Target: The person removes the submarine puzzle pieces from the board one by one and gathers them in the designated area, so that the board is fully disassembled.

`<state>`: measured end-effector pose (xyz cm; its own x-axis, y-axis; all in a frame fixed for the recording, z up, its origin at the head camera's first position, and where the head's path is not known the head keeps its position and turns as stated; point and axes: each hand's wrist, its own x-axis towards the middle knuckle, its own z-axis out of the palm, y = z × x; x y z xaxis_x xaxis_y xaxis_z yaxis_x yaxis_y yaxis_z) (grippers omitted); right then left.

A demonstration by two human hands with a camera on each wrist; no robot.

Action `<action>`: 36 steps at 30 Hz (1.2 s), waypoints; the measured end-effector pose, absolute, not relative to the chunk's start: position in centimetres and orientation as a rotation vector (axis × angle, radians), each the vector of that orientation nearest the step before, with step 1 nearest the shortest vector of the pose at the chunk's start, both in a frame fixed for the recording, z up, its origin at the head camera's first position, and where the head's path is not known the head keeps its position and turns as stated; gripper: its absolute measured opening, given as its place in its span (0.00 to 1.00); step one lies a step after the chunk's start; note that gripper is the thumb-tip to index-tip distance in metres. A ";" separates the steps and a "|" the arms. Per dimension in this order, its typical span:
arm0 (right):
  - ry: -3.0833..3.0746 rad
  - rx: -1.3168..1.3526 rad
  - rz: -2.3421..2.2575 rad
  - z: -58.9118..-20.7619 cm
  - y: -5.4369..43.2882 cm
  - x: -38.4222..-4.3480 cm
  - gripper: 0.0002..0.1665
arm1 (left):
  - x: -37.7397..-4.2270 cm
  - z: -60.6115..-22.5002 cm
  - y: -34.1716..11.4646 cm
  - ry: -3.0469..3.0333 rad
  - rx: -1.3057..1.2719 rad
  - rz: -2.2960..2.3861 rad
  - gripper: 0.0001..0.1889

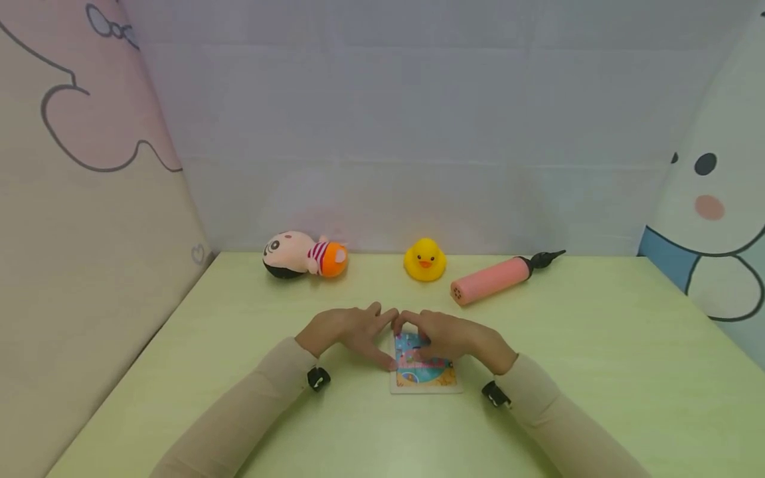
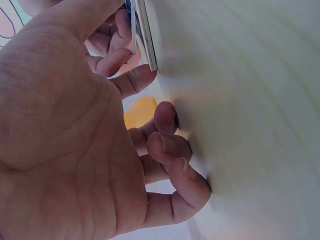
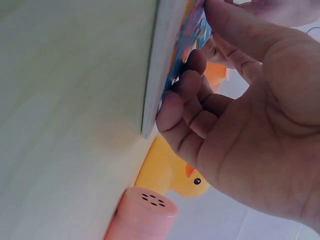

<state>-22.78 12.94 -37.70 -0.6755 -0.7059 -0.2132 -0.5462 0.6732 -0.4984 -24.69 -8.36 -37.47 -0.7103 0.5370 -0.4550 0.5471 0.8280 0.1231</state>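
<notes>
A flat board with a colourful picture and a pale border (image 1: 425,390) lies on the table between the hands. My left hand (image 1: 361,332) is at its left side, thumb at the edge and index fingertip at the far corner. The other left fingers (image 2: 189,197) bend with their tips down at the tabletop. My right hand (image 1: 451,335) reaches over the board from the right, its bent fingers (image 3: 170,112) on the picture side. Its index finger extends to the far left corner. A thin edge shows beside the board in the left wrist view; I cannot tell whether the right hand pinches it.
Behind the hands sit a yellow rubber duck (image 1: 425,260) and, to its right, a pink hand pump (image 1: 493,280) with a black nozzle. A doll (image 1: 306,255) with an orange bottom lies at the back left. Fabric-covered walls (image 1: 418,133) stand behind and at both sides.
</notes>
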 end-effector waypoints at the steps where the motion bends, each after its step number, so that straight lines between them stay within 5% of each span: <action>1: 2.500 -0.977 -0.569 -37.7 13.0 -22.8 0.23 | -24.7 -37.4 -8.3 2.526 0.798 -0.031 0.47; 13: 2.551 -0.972 -0.600 -37.5 12.8 -22.5 0.23 | -24.8 -37.2 -8.2 2.523 0.754 -0.056 0.54; 28: 2.567 -1.106 -0.574 -37.6 12.7 -22.4 0.23 | -24.5 -37.5 -8.2 2.547 0.760 -0.067 0.50; 36: 2.589 -1.131 -0.648 -37.9 12.6 -22.5 0.13 | -24.6 -37.6 -8.4 2.538 0.765 -0.062 0.49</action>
